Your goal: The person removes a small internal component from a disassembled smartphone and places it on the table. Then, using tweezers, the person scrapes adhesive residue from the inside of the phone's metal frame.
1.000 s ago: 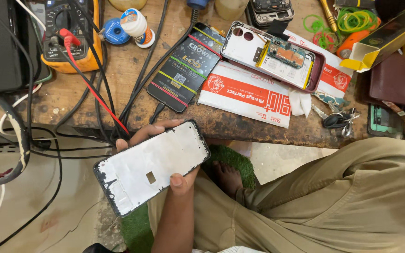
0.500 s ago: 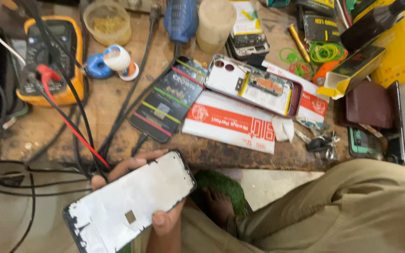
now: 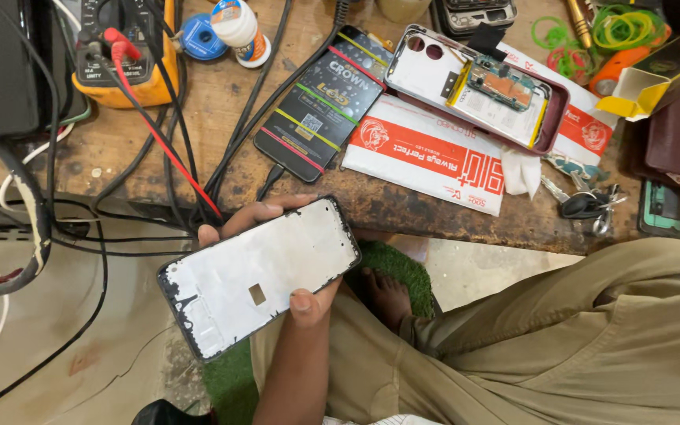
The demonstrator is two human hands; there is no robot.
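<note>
Holding a bare phone screen panel over the lap

Gripping from underneath, the left hand (image 3: 293, 267) holds a flat rectangular phone display panel (image 3: 260, 275), its silver-white back facing up with a dark frayed rim and a small brown square near the middle. The fingertips curl over the far long edge and the thumb (image 3: 302, 301) presses on the near edge, so the hand is closed around the panel. It hangs tilted just off the front edge of the worn wooden tabletop (image 3: 198, 118), above khaki trousers (image 3: 576, 338) and a patch of green mat (image 3: 391, 264) where a bare foot rests. The right hand is out of sight.

On the tabletop, close behind the panel, lies a black phone battery with coloured stripes (image 3: 320, 102), with a cable plugged in at its near end. Beside it an opened phone in a maroon case (image 3: 478, 86) rests on a red and white paper packet (image 3: 426, 153). An orange multimeter (image 3: 123, 51) with a red lead stands at the left, and a bunch of keys (image 3: 584, 206) lies at the right.
</note>
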